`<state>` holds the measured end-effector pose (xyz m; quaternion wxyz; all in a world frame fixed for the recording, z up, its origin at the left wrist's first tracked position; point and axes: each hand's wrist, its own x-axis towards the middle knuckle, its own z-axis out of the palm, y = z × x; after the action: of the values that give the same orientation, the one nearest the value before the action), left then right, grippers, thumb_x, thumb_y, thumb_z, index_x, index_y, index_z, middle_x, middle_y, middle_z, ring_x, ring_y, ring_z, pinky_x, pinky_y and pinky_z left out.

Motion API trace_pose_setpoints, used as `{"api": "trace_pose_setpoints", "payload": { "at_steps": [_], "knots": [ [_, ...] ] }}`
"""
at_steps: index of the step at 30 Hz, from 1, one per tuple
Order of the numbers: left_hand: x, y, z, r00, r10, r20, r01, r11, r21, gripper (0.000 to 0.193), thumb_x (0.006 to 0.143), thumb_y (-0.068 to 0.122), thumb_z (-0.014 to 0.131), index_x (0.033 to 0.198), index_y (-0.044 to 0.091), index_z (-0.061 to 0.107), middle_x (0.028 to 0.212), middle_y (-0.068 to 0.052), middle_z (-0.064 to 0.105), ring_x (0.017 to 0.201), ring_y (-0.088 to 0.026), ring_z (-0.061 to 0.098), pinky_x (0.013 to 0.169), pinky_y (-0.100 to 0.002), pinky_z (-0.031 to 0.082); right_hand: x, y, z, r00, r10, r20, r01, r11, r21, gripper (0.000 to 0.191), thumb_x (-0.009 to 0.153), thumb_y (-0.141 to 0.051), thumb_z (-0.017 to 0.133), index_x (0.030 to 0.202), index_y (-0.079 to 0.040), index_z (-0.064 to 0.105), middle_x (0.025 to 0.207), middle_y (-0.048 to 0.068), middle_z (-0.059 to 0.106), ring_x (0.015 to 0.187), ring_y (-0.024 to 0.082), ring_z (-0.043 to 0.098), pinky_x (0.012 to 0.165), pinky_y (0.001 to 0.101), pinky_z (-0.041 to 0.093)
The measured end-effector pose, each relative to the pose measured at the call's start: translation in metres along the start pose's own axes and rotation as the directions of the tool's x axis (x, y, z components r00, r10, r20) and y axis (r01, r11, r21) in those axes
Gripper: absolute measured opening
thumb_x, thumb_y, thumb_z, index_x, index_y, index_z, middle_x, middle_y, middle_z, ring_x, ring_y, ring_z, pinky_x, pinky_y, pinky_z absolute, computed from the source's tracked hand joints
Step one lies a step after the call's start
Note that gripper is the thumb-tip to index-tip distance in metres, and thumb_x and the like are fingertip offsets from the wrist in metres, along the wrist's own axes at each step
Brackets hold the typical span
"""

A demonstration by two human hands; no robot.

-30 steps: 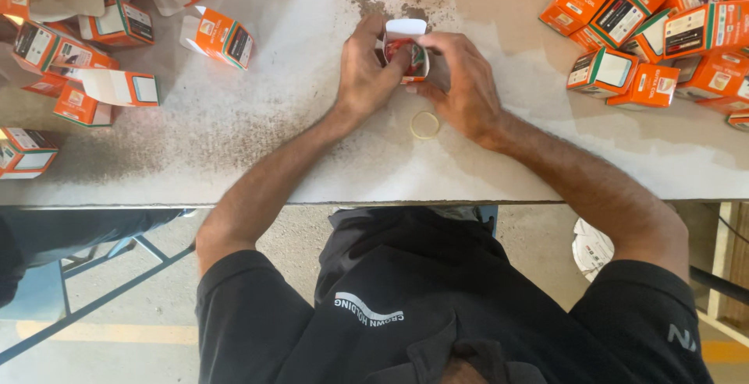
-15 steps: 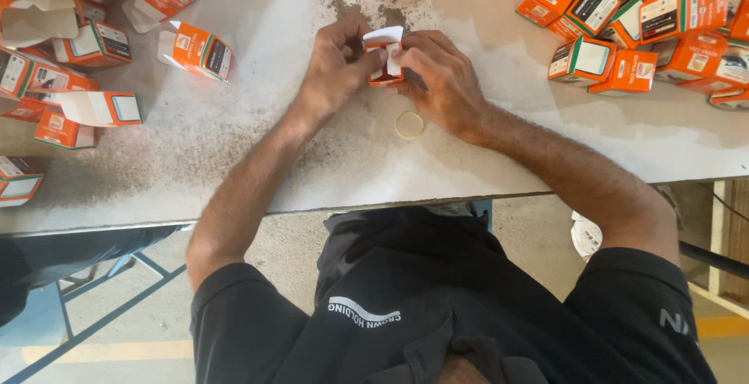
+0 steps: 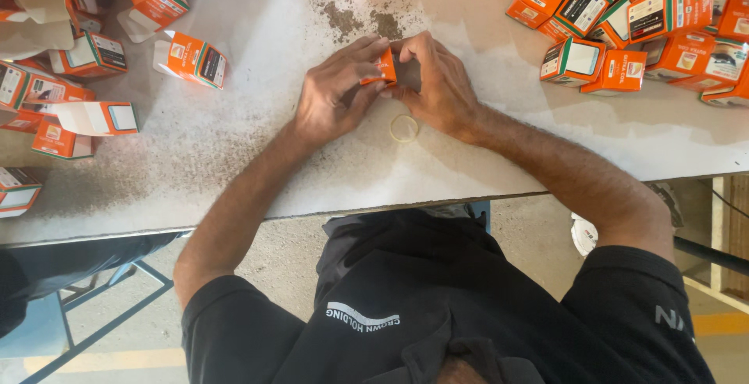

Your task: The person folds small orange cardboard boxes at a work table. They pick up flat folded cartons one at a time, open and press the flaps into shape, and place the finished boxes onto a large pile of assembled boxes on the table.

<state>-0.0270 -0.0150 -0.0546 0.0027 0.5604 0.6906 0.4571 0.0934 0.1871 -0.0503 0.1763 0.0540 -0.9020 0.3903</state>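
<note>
Both my hands meet over the middle of the pale worktable (image 3: 257, 166). My left hand (image 3: 335, 92) and my right hand (image 3: 438, 80) together grip one small orange carton (image 3: 385, 66), which is mostly hidden by my fingers. Its white top flap is no longer showing. A thin rubber band (image 3: 404, 128) lies flat on the table just below my right hand, untouched.
Open orange cartons with raised white flaps (image 3: 191, 58) lie scattered at the left. A heap of closed orange cartons (image 3: 640, 21) fills the upper right. Dark dust (image 3: 359, 19) speckles the table beyond my hands. The table's near edge runs above my lap.
The white flap that stood up from the carton has been folded down, and my fingers have closed tighter around the box. The view has shifted slightly.
</note>
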Motion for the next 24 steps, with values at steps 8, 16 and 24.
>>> {"api": "trace_pose_setpoints", "payload": {
  "at_steps": [8, 16, 24],
  "knots": [
    [0.002, 0.015, -0.006, 0.987, 0.143, 0.077, -0.161, 0.919, 0.360, 0.027, 0.092, 0.031, 0.081, 0.103, 0.010, 0.068, 0.149, -0.024, 0.055, 0.142, -0.043, 0.044, 0.119, -0.055, 0.041, 0.001, -0.005, 0.002, 0.971, -0.239, 0.015, 0.240, 0.966, -0.092, 0.067, 0.090, -0.009, 0.084, 0.143, -0.005, 0.043, 0.136, 0.021, 0.058, 0.123, 0.039, 0.063, 0.100, 0.0442, 0.056],
    [0.057, -0.022, 0.020, 0.992, 0.094, 0.086, -0.123, 0.889, 0.442, 0.042, 0.105, 0.012, 0.067, 0.146, 0.001, 0.059, 0.088, -0.013, 0.070, 0.072, -0.029, 0.068, 0.060, -0.045, 0.055, -0.004, 0.047, -0.063, 0.884, -0.117, -0.453, -0.089, 0.910, -0.406, 0.077, 0.103, -0.031, 0.073, 0.155, 0.002, 0.026, 0.152, 0.023, 0.036, 0.141, 0.041, 0.039, 0.121, 0.0509, 0.032],
    [0.115, -0.050, 0.050, 0.988, 0.126, -0.090, -0.068, 0.875, 0.480, 0.032, 0.095, 0.002, 0.065, 0.126, 0.009, 0.057, 0.093, -0.013, 0.072, 0.076, -0.031, 0.071, 0.059, -0.043, 0.057, -0.003, 0.036, -0.045, 0.957, -0.108, -0.270, 0.060, 0.982, -0.181, 0.074, 0.117, -0.033, 0.069, 0.161, 0.002, 0.020, 0.166, 0.021, 0.028, 0.154, 0.036, 0.034, 0.129, 0.0461, 0.035]
  ]
}}
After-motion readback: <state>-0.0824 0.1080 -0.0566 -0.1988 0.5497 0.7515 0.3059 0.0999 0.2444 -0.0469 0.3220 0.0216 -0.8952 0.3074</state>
